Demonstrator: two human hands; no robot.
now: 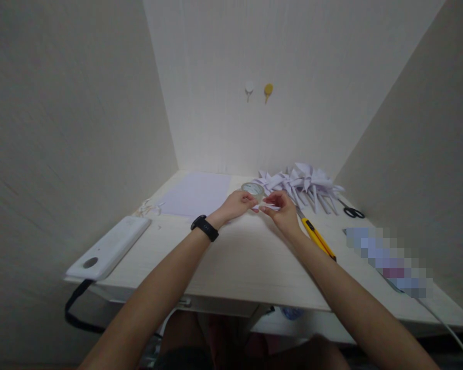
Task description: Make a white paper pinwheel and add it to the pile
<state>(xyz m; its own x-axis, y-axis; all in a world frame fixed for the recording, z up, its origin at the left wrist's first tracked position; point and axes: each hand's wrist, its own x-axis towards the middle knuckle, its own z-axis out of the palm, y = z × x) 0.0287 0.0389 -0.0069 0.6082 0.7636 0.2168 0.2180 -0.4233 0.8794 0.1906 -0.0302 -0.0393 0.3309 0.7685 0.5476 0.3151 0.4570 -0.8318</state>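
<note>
A small folded piece of white paper sits between the two hands, raised just above the desk near its middle, and both hands pinch it. The left hand grips the paper's left end with thumb and fingertips closed on it, a black wristband around that wrist. The right hand grips the right end in the same pinched way, its fingers curled over the top of the strip. Just behind the left hand's fingertips stands a roll of clear tape, close to the paper; whether they touch cannot be told. Beyond it, toward the back right, lies a heap of folded white paper pieces with pointed tips. A yellow utility knife lies on the desk just beside the right wrist, and black scissors rest farther right. A flat white sheet lies at the back left, with a white power strip at the desk's left edge.
</note>
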